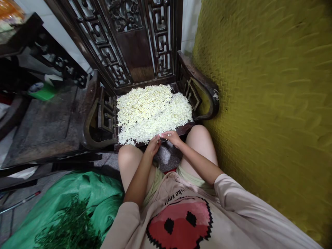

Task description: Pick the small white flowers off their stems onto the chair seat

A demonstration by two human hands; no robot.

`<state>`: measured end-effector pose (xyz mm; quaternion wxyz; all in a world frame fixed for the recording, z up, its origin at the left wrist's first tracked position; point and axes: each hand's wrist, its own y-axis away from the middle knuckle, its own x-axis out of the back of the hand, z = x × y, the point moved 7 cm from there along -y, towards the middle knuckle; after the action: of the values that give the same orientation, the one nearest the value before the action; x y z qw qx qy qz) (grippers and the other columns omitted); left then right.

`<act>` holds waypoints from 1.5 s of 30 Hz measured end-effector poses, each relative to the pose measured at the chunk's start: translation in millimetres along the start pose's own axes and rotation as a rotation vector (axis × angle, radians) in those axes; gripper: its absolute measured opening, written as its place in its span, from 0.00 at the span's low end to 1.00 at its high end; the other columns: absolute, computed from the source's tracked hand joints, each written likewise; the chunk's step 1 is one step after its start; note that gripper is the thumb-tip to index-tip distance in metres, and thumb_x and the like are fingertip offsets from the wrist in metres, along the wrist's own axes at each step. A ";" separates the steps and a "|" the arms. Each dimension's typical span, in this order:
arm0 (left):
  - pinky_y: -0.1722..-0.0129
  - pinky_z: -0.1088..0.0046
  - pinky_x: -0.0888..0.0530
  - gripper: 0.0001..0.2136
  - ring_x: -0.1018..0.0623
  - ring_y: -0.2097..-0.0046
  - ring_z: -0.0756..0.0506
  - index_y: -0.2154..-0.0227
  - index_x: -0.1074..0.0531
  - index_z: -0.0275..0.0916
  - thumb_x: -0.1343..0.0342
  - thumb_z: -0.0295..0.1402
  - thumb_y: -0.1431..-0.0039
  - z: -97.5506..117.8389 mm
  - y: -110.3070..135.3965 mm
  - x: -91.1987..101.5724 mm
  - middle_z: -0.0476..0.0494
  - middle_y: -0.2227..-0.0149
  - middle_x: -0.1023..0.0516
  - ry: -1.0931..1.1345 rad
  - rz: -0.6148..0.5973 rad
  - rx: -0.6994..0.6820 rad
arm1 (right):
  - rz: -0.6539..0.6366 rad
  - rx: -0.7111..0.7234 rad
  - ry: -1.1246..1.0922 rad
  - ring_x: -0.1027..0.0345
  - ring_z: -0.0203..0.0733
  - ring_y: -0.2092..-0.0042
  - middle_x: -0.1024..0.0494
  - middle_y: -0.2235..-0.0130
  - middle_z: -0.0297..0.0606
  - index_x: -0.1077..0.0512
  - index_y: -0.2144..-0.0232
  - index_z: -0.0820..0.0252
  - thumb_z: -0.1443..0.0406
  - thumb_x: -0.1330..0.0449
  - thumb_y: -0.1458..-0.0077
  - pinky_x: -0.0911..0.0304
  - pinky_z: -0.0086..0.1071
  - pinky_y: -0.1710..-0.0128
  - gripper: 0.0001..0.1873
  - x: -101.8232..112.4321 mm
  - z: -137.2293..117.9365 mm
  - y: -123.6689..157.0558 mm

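Observation:
A thick layer of small white flowers (151,110) covers the seat of a dark carved wooden chair (204,86) in front of my knees. Both hands meet at the chair's front edge. My left hand (153,145) has its fingers pinched together at the edge of the flower pile. My right hand (172,137) is curled close beside it, fingertips pinching something small and white that I cannot make out clearly. The two hands almost touch.
A yellow-green textured wall (272,103) stands close on the right. A second dark wooden seat (49,121) is on the left. A green sheet (85,197) with green leafy stems (70,228) lies on the floor at lower left.

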<state>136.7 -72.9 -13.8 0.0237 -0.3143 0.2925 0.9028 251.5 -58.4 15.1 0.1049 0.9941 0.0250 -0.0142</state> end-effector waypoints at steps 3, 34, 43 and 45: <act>0.78 0.77 0.43 0.14 0.41 0.80 0.57 0.75 0.31 0.35 0.34 0.37 0.63 0.2 0.4 -0.8 0.54 0.80 0.35 -0.007 -0.002 -0.004 | 0.008 -0.008 -0.010 0.30 0.41 0.66 0.22 0.70 0.39 0.24 0.74 0.62 0.57 0.34 0.67 0.38 0.33 0.62 0.16 0.4 0.8 -0.1; 0.80 0.78 0.48 0.16 0.43 0.80 0.56 0.78 0.30 0.33 0.36 0.42 0.65 6.5 -10.8 20.3 0.55 0.85 0.42 -0.365 0.118 -0.145 | 0.013 0.045 0.198 0.29 0.44 0.64 0.22 0.70 0.39 0.24 0.76 0.61 0.58 0.39 0.58 0.38 0.35 0.60 0.11 3.3 -0.9 -2.9; 0.84 0.82 0.48 0.14 0.46 0.83 0.60 0.68 0.32 0.35 0.42 0.40 0.54 50.3 -7.9 57.8 0.56 0.80 0.41 -0.017 0.503 -0.325 | 0.186 -0.111 0.068 0.31 0.42 0.66 0.22 0.71 0.40 0.25 0.78 0.64 0.60 0.39 0.62 0.39 0.32 0.62 0.11 23.0 15.2 -8.2; 0.84 0.81 0.47 0.14 0.46 0.83 0.59 0.65 0.31 0.36 0.45 0.41 0.51 52.8 -7.5 62.8 0.55 0.80 0.42 -0.038 0.560 -0.329 | 0.148 -0.133 0.049 0.31 0.42 0.66 0.22 0.72 0.39 0.25 0.79 0.63 0.59 0.38 0.64 0.40 0.32 0.63 0.12 18.2 17.6 -6.0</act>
<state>58.8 -46.8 -20.8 -0.2714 -0.2045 0.2174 0.9150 269.0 -55.3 -4.0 0.1705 0.9841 -0.0452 0.0194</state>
